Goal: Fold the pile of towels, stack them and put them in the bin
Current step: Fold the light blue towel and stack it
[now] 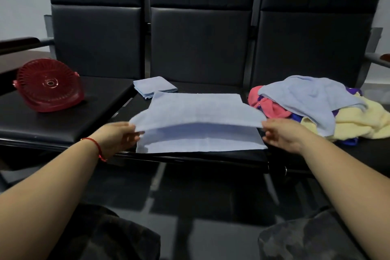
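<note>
A row of three black padded seats (196, 48) is seen, joined side by side. On the left seat a red basket (49, 86) is laid on its side. On the middle seat a small folded blue towel (154, 86) is placed near the backrest, and a larger pale blue towel (200, 124) is spread in front of it. On the right seat a pile of towels (316, 107) in blue, pink, yellow and purple is heaped.

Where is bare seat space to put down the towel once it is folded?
Bare black seat lies behind the spread towel, right of the folded blue towel, up to the backrest. More lies on the left seat, in front of the red basket. The right seat is crowded by the towel pile. Left hand and right hand pinch the spread towel's corners.
</note>
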{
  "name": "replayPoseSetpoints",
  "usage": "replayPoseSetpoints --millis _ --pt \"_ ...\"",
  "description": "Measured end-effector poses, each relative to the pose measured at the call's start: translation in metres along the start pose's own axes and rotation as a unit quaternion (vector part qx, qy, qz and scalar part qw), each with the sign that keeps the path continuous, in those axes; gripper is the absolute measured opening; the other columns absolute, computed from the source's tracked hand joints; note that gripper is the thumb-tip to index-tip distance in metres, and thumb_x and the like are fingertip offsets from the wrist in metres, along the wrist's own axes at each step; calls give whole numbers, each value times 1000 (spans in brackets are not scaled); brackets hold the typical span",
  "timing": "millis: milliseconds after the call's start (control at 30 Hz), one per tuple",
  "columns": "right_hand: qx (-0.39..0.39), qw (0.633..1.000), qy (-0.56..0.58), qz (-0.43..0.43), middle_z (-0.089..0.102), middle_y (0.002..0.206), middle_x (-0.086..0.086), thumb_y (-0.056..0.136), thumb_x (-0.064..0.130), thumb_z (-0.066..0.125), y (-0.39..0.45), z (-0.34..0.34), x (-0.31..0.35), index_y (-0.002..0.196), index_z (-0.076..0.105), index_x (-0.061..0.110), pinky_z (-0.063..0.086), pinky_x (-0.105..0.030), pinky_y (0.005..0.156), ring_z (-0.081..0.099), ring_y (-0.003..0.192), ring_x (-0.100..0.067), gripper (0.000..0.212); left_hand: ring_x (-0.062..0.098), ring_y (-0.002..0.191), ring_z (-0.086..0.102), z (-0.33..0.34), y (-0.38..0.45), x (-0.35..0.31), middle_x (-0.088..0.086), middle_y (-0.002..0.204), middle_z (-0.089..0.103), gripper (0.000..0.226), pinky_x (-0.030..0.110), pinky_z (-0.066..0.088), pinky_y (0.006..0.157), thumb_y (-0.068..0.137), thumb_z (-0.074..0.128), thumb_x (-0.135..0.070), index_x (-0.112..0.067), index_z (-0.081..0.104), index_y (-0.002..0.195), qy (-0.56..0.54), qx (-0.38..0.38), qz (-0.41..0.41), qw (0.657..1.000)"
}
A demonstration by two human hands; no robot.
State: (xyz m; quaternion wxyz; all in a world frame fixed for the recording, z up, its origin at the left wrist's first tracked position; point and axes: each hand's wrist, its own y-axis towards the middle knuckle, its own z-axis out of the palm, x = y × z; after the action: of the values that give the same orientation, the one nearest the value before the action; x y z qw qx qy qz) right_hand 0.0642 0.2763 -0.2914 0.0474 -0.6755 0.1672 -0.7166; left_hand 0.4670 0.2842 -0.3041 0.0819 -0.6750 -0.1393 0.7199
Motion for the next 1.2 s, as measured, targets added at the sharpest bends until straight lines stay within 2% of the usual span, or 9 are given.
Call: replayPoseSetpoints --millis 100,300,400,533,733,900,1033,1100,1200 --pt "-22 982 -178 59 54 62 -2 89 9 63 5 -1 -18 78 57 14 50 -19 50 50 49 -7 14 5 41 59 -8 6 15 1 58 69 15 11 45 40 96 53 -12 -10 57 82 178 -12 -73 981" --pt "-49 962 -264 48 55 70 -5 90 10 61 12 -1 -22 80 57 10 46 -25 60 49 61 -12 11 15 61 59 -16 13 21 6 73 67 15 19 50 53 88 67 -17 -10 60 77 269 -15 -107 957" --pt "-58 964 -250 70 54 77 -3 91 9 58 10 4 -23 79 56 9 45 -32 72 51 76 -14 12 22 70 56 -14 14 22 11 78 58 16 31 51 73 84 71 -18 -6 61 80 256 -39 -101 961" --pt "-78 976 -181 90 53 76 1 93 13 57 11 8 -21 76 53 14 47 -23 54 48 68 -10 18 18 60 54 -9 12 21 8 68 55 17 27 47 66 84 71 -19 -6 60 85 214 -53 -102 970" --pt "-68 980 -120 141 54 73 3 95 15 56 17 3 -21 77 54 14 44 -24 54 47 67 -9 18 15 64 56 -1 3 12 7 79 61 12 18 49 46 93 58 -18 -9 59 86 150 -18 -63 986" --pt "-52 970 -82 222 46 67 1 93 18 59 12 -2 -16 73 51 11 41 -13 33 46 50 -9 22 17 69 63 -2 3 14 7 84 65 13 25 50 60 95 55 -20 -10 60 88 135 13 -86 987" --pt "-45 973 -106 198 47 72 -1 95 19 55 9 -3 -17 74 50 11 43 -17 41 44 62 -9 23 19 74 63 2 1 15 8 82 63 14 24 51 54 95 55 -16 -8 58 84 141 8 -88 986" --pt "-57 979 -99 167 50 75 -1 95 16 57 9 -2 -17 76 51 10 43 -22 56 47 65 -11 21 16 66 66 2 1 14 8 77 61 17 21 53 48 95 55 -12 -6 57 79 143 -1 -85 986" --pt "-60 984 -102 136 49 74 0 93 16 58 7 -2 -16 75 51 11 42 -22 60 47 65 -11 20 13 51 67 0 0 12 11 73 55 20 20 53 45 95 51 -5 -5 53 75 129 -19 -79 988"
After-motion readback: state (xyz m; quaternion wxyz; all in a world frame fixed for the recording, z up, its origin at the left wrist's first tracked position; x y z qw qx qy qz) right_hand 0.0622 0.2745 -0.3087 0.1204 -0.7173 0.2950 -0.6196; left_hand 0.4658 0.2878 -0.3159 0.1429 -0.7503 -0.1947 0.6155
